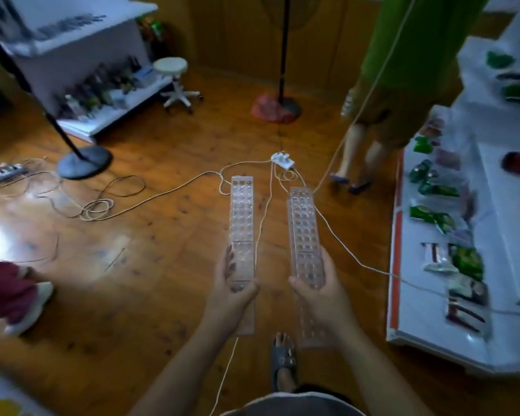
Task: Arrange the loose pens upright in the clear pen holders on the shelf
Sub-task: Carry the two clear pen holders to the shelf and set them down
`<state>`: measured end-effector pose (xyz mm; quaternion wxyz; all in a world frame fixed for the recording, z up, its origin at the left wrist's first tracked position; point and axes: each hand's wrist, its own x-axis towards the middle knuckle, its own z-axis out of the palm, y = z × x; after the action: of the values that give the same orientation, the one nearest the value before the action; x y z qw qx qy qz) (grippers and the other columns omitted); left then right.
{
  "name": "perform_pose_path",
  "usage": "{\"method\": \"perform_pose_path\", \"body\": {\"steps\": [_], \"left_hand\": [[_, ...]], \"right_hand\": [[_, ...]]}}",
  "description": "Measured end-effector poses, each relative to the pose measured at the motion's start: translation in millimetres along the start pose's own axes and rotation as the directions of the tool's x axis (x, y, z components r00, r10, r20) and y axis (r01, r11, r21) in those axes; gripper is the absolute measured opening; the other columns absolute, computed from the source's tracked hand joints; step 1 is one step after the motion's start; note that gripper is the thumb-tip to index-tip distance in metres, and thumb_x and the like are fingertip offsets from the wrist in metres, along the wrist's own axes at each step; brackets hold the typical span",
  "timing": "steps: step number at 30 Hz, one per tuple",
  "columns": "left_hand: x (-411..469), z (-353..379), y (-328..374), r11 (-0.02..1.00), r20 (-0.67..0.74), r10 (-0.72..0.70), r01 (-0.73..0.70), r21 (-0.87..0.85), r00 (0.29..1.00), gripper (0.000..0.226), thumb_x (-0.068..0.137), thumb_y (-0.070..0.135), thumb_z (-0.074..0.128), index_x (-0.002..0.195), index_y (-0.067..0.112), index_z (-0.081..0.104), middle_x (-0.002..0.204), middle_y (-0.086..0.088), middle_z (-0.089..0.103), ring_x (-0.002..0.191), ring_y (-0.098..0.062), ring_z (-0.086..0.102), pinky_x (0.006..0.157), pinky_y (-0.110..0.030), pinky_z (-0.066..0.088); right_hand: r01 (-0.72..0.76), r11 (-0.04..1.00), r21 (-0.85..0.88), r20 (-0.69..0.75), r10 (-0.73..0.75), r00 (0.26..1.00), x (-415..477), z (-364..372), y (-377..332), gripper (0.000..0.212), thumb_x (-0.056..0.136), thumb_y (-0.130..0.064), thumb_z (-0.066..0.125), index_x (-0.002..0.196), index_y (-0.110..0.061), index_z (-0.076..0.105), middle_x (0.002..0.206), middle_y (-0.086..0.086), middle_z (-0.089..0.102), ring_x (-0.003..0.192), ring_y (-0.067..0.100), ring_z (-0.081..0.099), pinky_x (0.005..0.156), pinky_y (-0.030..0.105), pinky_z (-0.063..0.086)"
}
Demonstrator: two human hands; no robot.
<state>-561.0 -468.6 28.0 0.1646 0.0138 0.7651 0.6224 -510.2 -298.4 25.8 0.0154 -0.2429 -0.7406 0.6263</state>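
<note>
Sandalled foot (283,360) at the bottom edge stands just beside a white cable (222,382) trailing over the wooden floor, so a snag and stumble looks the likeliest mishap. Left hand (231,292) and right hand (321,291) each have fingers (228,267) curled round a long clear pen holder. The left holder (242,217) and right holder (303,226) sit mid-frame above the floor, apart from the shelf (403,295) at right; no pens show.
</note>
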Motion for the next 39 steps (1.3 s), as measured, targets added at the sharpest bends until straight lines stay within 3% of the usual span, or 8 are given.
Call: {"method": "perform_pose_path", "body": {"steps": [5,12,19,22,24,28,36,39], "left_hand": [[65.9,8.6,31.5,1.000,-0.084,-0.029,0.028,-0.012,0.996,0.084,0.085,0.008,0.069,0.149,0.032,0.020,0.130,0.015,0.035,0.097,0.009,0.047,0.062,-0.003,0.046],[134.7,0.0,49.5,0.996,-0.175,-0.089,0.082,-0.047,0.980,0.083,0.084,0.009,0.070,0.146,0.038,0.023,0.130,0.017,0.039,0.100,0.010,0.046,0.065,-0.005,0.048],[227.8,-21.9,55.4,0.990,-0.237,-0.128,0.108,-0.094,0.963,0.085,0.082,0.004,0.071,0.148,0.028,0.024,0.135,0.007,0.042,0.108,0.000,0.050,0.068,-0.004,0.046],[281.0,-39.5,55.3,0.983,-0.220,-0.153,0.127,-0.131,0.963,0.082,0.084,0.005,0.070,0.148,0.030,0.024,0.129,0.012,0.044,0.098,0.011,0.050,0.066,-0.001,0.044],[319.2,-57.2,56.3,0.979,-0.224,-0.161,0.127,-0.158,0.961,0.082,0.084,0.006,0.069,0.148,0.029,0.024,0.126,0.016,0.044,0.099,0.011,0.049,0.069,0.000,0.044],[403.8,-106.9,74.1,0.972,-0.242,-0.184,0.140,-0.186,0.953,0.081,0.085,0.005,0.068,0.149,0.027,0.022,0.128,0.013,0.043,0.095,0.005,0.050,0.064,-0.002,0.045],[546.2,-214.5,102.4,0.971,-0.313,-0.172,0.107,-0.212,0.934,0.079,0.086,0.016,0.069,0.147,0.036,0.024,0.138,0.011,0.045,0.116,-0.005,0.049,0.074,-0.011,0.042],[589.2,-244.9,108.6,0.971,-0.319,-0.171,0.105,-0.215,0.932,0.078,0.086,0.019,0.070,0.147,0.037,0.024,0.137,0.013,0.046,0.117,-0.004,0.050,0.077,-0.013,0.042]], "right_hand": [[0.031,0.999,-0.016,0.118,-0.029,0.993,90.1,-3.8,-27.6,0.087,0.084,-0.024,0.073,0.151,-0.036,0.019,0.147,-0.003,0.043,0.129,0.019,0.049,0.101,0.042,0.047],[0.017,0.997,-0.078,0.243,0.003,0.970,178.0,14.2,-46.3,0.089,0.084,-0.029,0.073,0.152,-0.038,0.016,0.148,-0.003,0.044,0.125,0.020,0.052,0.096,0.044,0.051],[-0.005,0.996,-0.091,0.332,0.035,0.943,267.3,43.0,-72.2,0.081,0.087,-0.021,0.071,0.150,-0.035,0.022,0.128,-0.011,0.050,0.100,0.001,0.057,0.061,0.011,0.047],[0.002,0.994,-0.109,0.323,0.034,0.946,324.1,67.8,-83.3,0.082,0.085,-0.023,0.073,0.149,-0.037,0.024,0.133,-0.011,0.049,0.116,0.012,0.056,0.080,0.022,0.050],[0.012,0.993,-0.119,0.327,0.028,0.945,363.8,91.3,-98.0,0.082,0.085,-0.022,0.074,0.148,-0.039,0.024,0.131,-0.014,0.049,0.116,0.010,0.055,0.086,0.025,0.049],[0.031,0.989,-0.147,0.347,0.022,0.937,444.6,148.2,-149.9,0.079,0.086,-0.022,0.072,0.148,-0.036,0.025,0.115,-0.021,0.050,0.095,-0.003,0.054,0.074,0.020,0.047],[0.100,0.983,-0.156,0.391,-0.032,0.920,569.1,258.9,-234.8,0.081,0.085,-0.022,0.073,0.148,-0.036,0.025,0.125,-0.016,0.048,0.103,0.001,0.054,0.074,0.017,0.044],[0.106,0.981,-0.165,0.422,-0.027,0.906,611.4,295.5,-257.6,0.077,0.085,-0.021,0.074,0.146,-0.035,0.028,0.128,-0.012,0.051,0.112,0.009,0.055,0.083,0.024,0.048]]}}
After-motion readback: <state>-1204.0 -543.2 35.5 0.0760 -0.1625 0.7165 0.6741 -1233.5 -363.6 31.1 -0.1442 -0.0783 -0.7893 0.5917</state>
